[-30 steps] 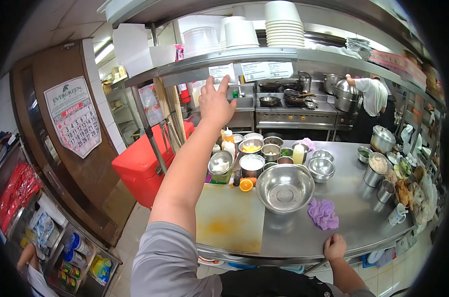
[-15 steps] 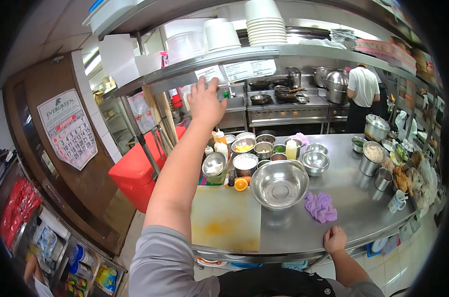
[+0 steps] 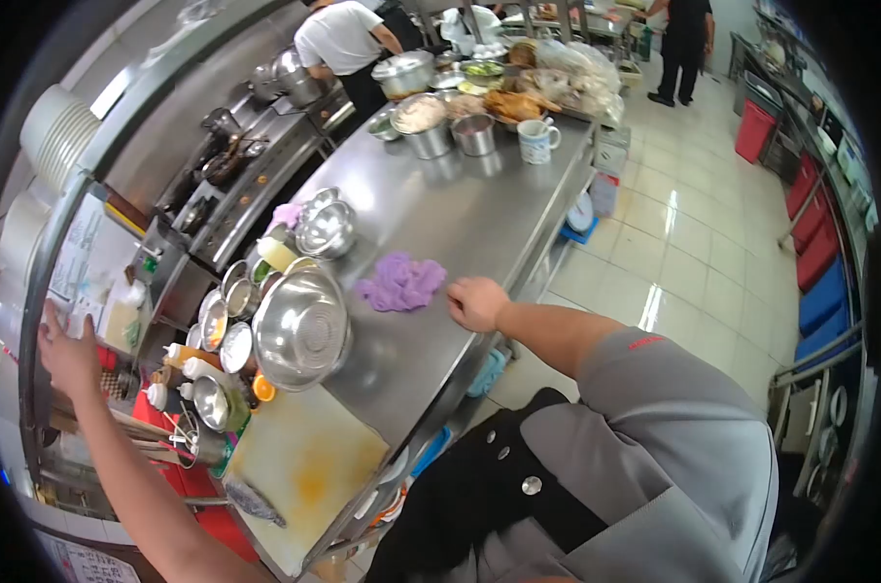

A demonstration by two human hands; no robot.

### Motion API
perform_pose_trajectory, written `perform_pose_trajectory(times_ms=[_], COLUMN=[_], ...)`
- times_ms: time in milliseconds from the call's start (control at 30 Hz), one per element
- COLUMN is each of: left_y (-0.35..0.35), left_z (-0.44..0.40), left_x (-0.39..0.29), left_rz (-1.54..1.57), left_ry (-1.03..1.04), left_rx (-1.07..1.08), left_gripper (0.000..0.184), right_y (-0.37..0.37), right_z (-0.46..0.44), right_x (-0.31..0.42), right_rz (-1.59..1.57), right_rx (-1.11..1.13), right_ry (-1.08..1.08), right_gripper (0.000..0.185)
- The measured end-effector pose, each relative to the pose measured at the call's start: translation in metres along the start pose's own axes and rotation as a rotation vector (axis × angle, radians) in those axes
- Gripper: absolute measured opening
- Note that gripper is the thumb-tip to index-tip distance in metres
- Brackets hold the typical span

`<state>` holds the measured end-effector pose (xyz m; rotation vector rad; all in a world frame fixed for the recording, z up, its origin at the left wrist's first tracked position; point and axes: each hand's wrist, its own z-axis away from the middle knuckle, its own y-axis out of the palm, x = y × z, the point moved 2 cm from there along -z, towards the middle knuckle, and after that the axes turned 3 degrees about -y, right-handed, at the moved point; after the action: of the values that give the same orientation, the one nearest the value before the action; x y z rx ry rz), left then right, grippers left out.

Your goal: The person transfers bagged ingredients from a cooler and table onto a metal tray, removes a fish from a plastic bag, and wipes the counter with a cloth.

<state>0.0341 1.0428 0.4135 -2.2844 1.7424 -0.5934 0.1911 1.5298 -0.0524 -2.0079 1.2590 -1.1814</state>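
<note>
My left hand [image 3: 71, 358] is raised at the shelf edge, fingers apart, close to paper slips [image 3: 76, 255] hanging there; whether the fingertips touch the shelf or paper, I cannot tell. My right hand [image 3: 474, 303] rests curled at the near edge of the steel table [image 3: 416, 219], with nothing visible in it. Just beyond it lies a crumpled purple cloth [image 3: 401, 282]. A large steel bowl [image 3: 302, 328] stands beside a stained cutting board [image 3: 304, 462]. On the board's far end is a dark, greyish long object [image 3: 251, 500] of unclear kind. A cut orange [image 3: 263, 388] sits by the bowl.
Small bowls, squeeze bottles [image 3: 205, 369] and nested steel bowls [image 3: 325, 228] line the table's far side. Pots, food and a mug [image 3: 536, 142] occupy its other end. A person in white [image 3: 338, 39] stands by the stove; another in black [image 3: 688, 44] is farther off.
The view has swung right and tilted, bringing the floor and right side of the kitchen in. My left hand stays raised by the shelf; my right hand stays at the table edge.
</note>
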Motion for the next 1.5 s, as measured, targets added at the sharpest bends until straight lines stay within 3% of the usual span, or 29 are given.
perform_pose_trajectory(times_ms=[133, 267, 333, 367, 400, 467, 500, 533, 567, 600, 633, 700, 800, 900, 967, 1133, 1233, 1300, 1367, 1500], left_y=[0.054, 0.032, 0.021, 0.013, 0.004, -0.004, -0.008, -0.012, -0.019, -0.034, -0.047, -0.062, -0.063, -0.101, -0.124, -0.157, -0.162, -0.167, -0.169, -0.161], left_z=[-0.019, -0.018, -0.006, 0.001, 0.011, 0.042, 0.069, 0.097, 0.132, 0.161, 0.198, 0.252, 0.331, 0.364, 0.375, 0.384, 0.392, 0.384, 0.384, 0.365], left_x=[0.036, 0.026, 0.013, 0.003, -0.011, -0.051, -0.078, -0.105, -0.138, -0.169, -0.205, -0.268, -0.339, -0.397, -0.430, -0.504, -0.542, -0.568, -0.584, -0.628], left_rz=[0.006, -0.085, -0.019, 0.014, 0.117, 0.524, 0.742, 0.954, 1.176, 1.077, 1.072, 1.133, 1.205, 1.225, 1.183, 1.178, 1.089, 1.111, 1.165, 1.120], left_ry=[0.050, -0.022, -0.002, 0.012, 0.061, 0.113, 0.104, 0.070, -0.002, 0.163, 0.237, 0.145, 0.338, 0.462, 0.611, 0.721, 0.797, 0.888, 0.842, 0.902], left_rx=[-0.104, -0.008, -0.114, -0.169, -0.204, -0.076, 0.051, 0.176, 0.365, 0.494, 0.534, 0.991, 1.080, 1.293, 1.395, 1.508, 1.555, 1.498, 1.531, 1.528], left_gripper=[0.071, 0.067, 0.066, 0.065, 0.064, 0.063, 0.062, 0.061, 0.060, 0.056, 0.056, 0.050, 0.046, 0.046, 0.047, 0.048, 0.050, 0.052, 0.053, 0.055], right_y=[-0.003, -0.028, -0.037, -0.041, -0.039, -0.051, -0.064, -0.058, -0.086, -0.100, -0.127, -0.139, -0.181, -0.174, -0.160, -0.169, -0.181, -0.222, -0.262, -0.309], right_z=[0.011, 0.071, 0.126, 0.162, 0.202, 0.279, 0.317, 0.375, 0.386, 0.411, 0.422, 0.459, 0.458, 0.460, 0.473, 0.470, 0.487, 0.459, 0.403, 0.282], right_x=[0.005, 0.013, -0.002, -0.015, -0.039, -0.084, -0.100, -0.134, -0.131, -0.145, -0.147, -0.174, -0.175, -0.199, -0.216, -0.247, -0.285, -0.304, -0.322, -0.371], right_rz=[-0.012, -0.179, -0.234, -0.193, -0.045, 0.077, 0.186, 0.221, 0.285, 0.301, 0.231, 0.177, 0.051, 0.005, -0.064, -0.200, -0.079, -0.079, -0.103, -0.076], right_rx=[-0.001, 0.005, 0.175, 0.319, 0.634, 1.250, 1.465, 1.571, 1.696, 1.745, 1.662, 1.514, 1.174, 1.155, 0.857, 0.698, 0.825, 0.751, 0.583, 0.380], right_ry=[-0.006, 0.034, 0.111, 0.192, 0.350, 0.535, 0.457, 0.472, 0.646, 0.818, 0.947, 1.169, 1.432, 1.290, 1.231, 1.089, 0.949, 0.897, 1.035, 1.044], right_gripper=[0.012, 0.013, 0.013, 0.015, 0.025, 0.034, 0.034, 0.037, 0.038, 0.038, 0.040, 0.039, 0.034, 0.030, 0.028, 0.031, 0.028, 0.028, 0.031, 0.035])
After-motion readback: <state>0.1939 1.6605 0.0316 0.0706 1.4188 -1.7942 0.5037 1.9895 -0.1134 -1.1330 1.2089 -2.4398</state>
